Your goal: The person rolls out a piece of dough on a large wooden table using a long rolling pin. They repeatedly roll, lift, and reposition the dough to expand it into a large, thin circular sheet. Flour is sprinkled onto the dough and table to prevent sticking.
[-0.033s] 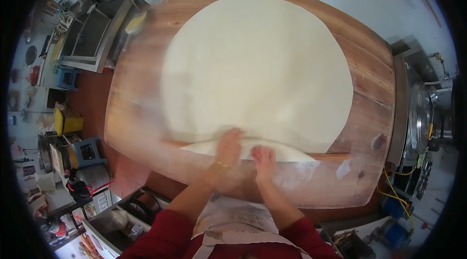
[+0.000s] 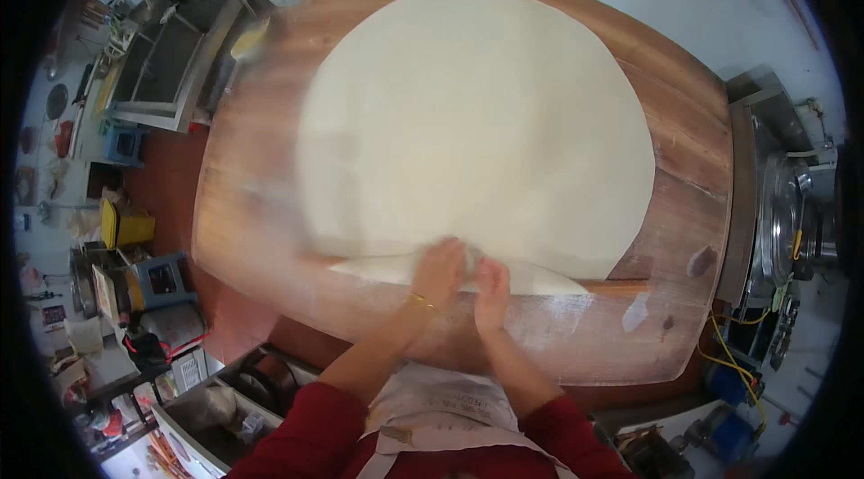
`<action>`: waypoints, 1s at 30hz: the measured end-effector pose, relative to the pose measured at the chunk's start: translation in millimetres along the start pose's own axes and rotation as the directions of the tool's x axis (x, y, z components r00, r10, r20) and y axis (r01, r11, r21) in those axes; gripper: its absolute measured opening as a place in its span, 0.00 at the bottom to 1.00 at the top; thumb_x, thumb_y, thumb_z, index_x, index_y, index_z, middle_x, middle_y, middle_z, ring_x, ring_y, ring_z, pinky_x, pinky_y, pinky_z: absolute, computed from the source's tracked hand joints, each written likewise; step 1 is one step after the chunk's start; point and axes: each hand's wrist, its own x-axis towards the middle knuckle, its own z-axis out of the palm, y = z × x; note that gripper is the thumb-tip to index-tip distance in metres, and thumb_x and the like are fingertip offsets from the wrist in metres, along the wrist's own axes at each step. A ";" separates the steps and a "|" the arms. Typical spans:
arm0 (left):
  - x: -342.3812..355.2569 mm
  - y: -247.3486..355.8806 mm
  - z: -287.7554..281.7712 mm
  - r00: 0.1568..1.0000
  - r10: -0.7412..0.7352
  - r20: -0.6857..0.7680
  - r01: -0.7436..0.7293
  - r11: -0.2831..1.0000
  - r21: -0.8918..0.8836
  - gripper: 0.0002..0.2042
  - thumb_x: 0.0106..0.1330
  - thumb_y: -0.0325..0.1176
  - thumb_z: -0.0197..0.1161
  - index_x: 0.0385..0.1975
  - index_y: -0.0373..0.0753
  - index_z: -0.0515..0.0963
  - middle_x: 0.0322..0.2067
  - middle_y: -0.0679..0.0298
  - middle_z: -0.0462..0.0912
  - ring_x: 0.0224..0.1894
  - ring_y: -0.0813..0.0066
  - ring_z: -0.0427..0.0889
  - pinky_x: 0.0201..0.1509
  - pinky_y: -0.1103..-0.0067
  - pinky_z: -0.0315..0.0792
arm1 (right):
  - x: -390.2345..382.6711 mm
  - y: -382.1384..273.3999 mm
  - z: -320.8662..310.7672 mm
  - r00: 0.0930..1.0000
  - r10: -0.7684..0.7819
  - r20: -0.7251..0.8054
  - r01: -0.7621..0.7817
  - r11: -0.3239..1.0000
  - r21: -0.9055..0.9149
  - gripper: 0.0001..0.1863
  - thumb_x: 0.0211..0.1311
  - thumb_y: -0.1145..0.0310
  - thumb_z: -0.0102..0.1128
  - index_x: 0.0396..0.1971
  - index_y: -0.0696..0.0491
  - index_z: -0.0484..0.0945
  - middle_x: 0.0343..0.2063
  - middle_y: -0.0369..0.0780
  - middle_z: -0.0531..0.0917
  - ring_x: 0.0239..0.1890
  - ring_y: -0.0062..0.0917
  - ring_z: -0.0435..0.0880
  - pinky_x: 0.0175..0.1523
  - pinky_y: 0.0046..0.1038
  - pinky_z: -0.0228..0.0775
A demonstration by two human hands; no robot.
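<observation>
L hand [image 2: 437, 266] & R hand [image 2: 491, 288] over rolling pin [image 2: 625, 286], wrapped in dough sheet [image 2: 477, 119] edge; can't tell if either grips. Keep pressure even; roll w/o creases.

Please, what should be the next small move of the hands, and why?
Perhaps the left hand and right hand should slide apart along the pin: they sit close together near the middle, while the dough over its outer parts has no hand on it.
</observation>
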 end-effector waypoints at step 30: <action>-47.5 43.6 -38.7 0.693 -0.123 0.710 0.170 0.985 0.005 0.27 0.60 0.39 0.49 0.57 0.29 0.60 0.61 0.49 0.57 0.65 0.59 0.53 0.67 0.69 0.51 | -54.3 42.4 -41.2 0.682 -0.163 0.713 0.703 0.415 -0.577 0.34 0.58 0.57 0.51 0.59 0.62 0.55 0.59 0.52 0.61 0.62 0.44 0.56 0.66 0.41 0.45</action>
